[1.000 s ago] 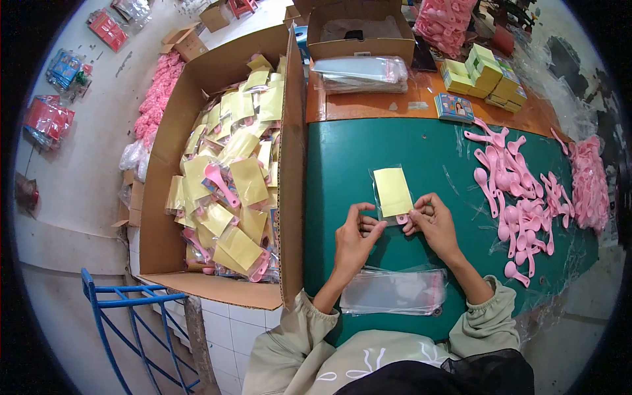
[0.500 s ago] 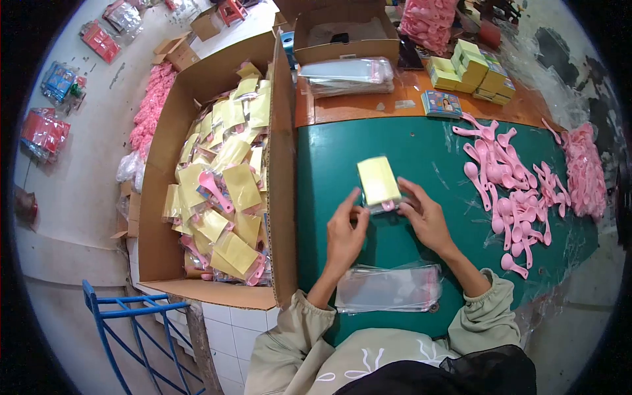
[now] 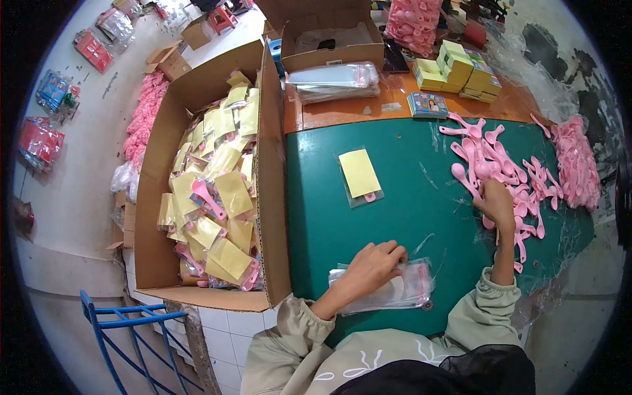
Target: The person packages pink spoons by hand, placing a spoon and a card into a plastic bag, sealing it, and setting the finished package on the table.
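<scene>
A finished packet, a clear bag with a yellow card and a pink spoon tip showing, lies alone on the green table. My left hand rests fingers down on the stack of empty clear bags at the near edge. My right hand reaches into the heap of loose pink spoons at the right; whether it grips one is hidden.
A large cardboard box full of finished yellow packets stands at the left. At the back are another bag stack, a small box, yellow cartons and a card pile. Bagged pink spoons lie far right.
Both hands let go of the yellow packet, which now lies on the table. My left hand dropped back to the empty bags; my right hand went right into the spoons.
</scene>
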Demonstrator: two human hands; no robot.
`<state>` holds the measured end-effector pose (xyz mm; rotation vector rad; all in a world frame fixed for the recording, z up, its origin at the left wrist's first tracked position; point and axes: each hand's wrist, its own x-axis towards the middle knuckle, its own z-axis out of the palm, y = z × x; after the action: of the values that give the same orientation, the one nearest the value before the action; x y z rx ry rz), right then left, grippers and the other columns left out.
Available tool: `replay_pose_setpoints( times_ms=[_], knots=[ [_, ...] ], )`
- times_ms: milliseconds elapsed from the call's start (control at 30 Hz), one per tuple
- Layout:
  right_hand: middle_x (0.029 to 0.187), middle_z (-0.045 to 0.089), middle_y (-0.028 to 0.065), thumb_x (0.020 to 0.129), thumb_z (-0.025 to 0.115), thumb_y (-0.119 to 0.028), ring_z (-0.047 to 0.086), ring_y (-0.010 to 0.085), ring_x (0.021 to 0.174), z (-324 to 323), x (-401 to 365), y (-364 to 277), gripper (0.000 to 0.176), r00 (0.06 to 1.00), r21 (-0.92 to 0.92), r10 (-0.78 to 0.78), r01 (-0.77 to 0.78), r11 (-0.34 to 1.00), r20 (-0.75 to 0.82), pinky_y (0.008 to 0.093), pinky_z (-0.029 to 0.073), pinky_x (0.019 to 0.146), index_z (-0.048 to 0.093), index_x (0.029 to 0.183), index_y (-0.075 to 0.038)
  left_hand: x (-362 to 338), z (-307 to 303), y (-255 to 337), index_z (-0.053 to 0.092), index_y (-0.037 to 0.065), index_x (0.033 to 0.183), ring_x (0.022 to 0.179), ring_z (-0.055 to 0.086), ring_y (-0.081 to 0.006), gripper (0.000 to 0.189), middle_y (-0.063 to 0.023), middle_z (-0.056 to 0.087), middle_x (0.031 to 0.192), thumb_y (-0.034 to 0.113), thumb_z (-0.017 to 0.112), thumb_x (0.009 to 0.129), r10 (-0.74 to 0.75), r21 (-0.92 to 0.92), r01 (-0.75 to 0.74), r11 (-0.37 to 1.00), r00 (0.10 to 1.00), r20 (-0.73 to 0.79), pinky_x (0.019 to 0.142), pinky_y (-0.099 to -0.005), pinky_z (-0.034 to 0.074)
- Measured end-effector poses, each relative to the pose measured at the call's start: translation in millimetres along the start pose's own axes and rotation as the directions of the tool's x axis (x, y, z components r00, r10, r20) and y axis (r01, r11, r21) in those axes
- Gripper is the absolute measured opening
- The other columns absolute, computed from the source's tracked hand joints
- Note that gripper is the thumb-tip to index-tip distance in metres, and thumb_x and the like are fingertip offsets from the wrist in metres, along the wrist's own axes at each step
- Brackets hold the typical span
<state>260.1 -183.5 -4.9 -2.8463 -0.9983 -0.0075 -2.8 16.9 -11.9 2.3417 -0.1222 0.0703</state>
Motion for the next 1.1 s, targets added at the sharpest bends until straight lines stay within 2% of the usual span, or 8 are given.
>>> replay_pose_setpoints(
  times_ms=[233,267,467,567,600,700,933,1100],
  knots=[
    [0.090,0.058,0.0217,0.079,0.055,-0.017,0.056,0.0376,0.085,11.7,7.4,25.0,0.023,0.960,0.189,0.030,0.024,0.982,-0.278,0.0433,0.043,0.071,0.057,0.094,0.001,1.2,-0.1,-5.5,0.056,0.005,0.087,0.071,0.059,-0.0252,0.014,-0.0094,0.057,0.077,0.011,0.065,0.077,0.005,-0.164,-0.015,0.986,0.998,-0.061,0.062,-0.0358,0.046],
    [0.092,0.060,0.0210,0.084,0.053,-0.018,0.057,0.0362,0.084,0.3,5.5,31.2,0.027,0.979,0.276,0.143,-0.099,0.956,-0.142,0.0406,0.044,0.073,0.057,0.102,0.002,0.9,-1.4,-5.6,0.056,0.005,0.086,0.071,0.059,-0.0247,0.013,-0.0094,0.058,0.078,0.011,0.065,0.078,-0.001,-0.183,-0.008,0.983,0.999,-0.050,0.061,-0.0355,0.046],
    [0.079,0.057,0.0154,0.084,0.058,-0.021,0.054,0.0228,0.070,-63.4,-8.7,62.5,0.024,0.931,0.804,0.312,-0.038,0.594,-0.187,0.0328,0.043,0.064,0.057,0.092,0.002,1.3,-3.0,-5.4,0.054,0.002,0.084,0.074,0.061,-0.0250,0.011,-0.0110,0.060,0.081,0.008,0.062,0.079,-0.001,-0.263,-0.010,0.965,0.999,-0.043,0.066,-0.0340,0.049],
    [0.073,0.054,0.0138,0.086,0.058,-0.023,0.052,0.0196,0.066,-64.4,-13.1,78.1,0.025,0.751,0.007,0.186,-0.235,0.972,-0.634,0.0320,0.042,0.061,0.055,0.085,0.002,1.3,-3.3,-2.7,0.051,0.001,0.083,0.080,0.063,-0.0221,0.010,-0.0117,0.062,0.086,0.005,0.059,0.079,-0.076,-0.456,0.030,0.889,0.994,-0.083,0.072,-0.0334,0.051],
    [0.070,0.054,0.0131,0.086,0.059,-0.024,0.050,0.0217,0.063,-70.2,-16.1,69.6,0.028,0.748,0.227,0.301,-0.204,0.952,-0.592,0.0326,0.041,0.061,0.052,0.081,0.003,1.5,-4.2,-3.3,0.050,0.001,0.084,0.081,0.064,-0.0212,0.010,-0.0116,0.063,0.088,0.004,0.058,0.079,-0.097,-0.486,0.053,0.872,0.993,-0.066,0.074,-0.0335,0.052],
    [0.068,0.051,0.0119,0.085,0.060,-0.023,0.048,0.0184,0.061,-71.6,-17.6,58.6,0.028,0.700,0.179,0.279,-0.216,0.960,-0.657,0.0312,0.041,0.060,0.050,0.079,0.003,0.5,-2.8,-5.0,0.047,0.002,0.088,0.085,0.064,-0.0184,0.012,-0.0112,0.064,0.091,0.003,0.057,0.080,-0.138,-0.582,0.093,0.808,0.990,-0.034,0.076,-0.0327,0.052],
    [0.069,0.053,-0.0020,0.088,0.059,-0.012,0.052,0.0056,0.064,-89.1,-25.1,4.8,0.012,0.883,0.787,0.255,0.181,0.590,-0.394,0.0200,0.041,0.058,0.053,0.081,-0.004,3.6,-7.2,-7.9,0.048,0.002,0.104,0.085,0.062,-0.0130,0.026,-0.0097,0.066,0.089,0.009,0.063,0.084,-0.261,-0.699,0.241,0.673,0.962,0.080,0.075,-0.0259,0.049],
    [0.075,0.058,0.0029,0.084,0.060,-0.004,0.056,0.0071,0.068,-75.4,-25.4,-51.5,0.013,0.957,0.878,0.196,0.103,0.468,-0.216,0.0199,0.044,0.060,0.054,0.096,-0.004,4.1,-2.6,-19.5,0.048,0.003,0.109,0.082,0.061,-0.0115,0.033,-0.0072,0.066,0.087,0.009,0.066,0.083,-0.326,-0.832,0.262,0.489,0.940,0.104,0.073,-0.0255,0.049]
  ],
)
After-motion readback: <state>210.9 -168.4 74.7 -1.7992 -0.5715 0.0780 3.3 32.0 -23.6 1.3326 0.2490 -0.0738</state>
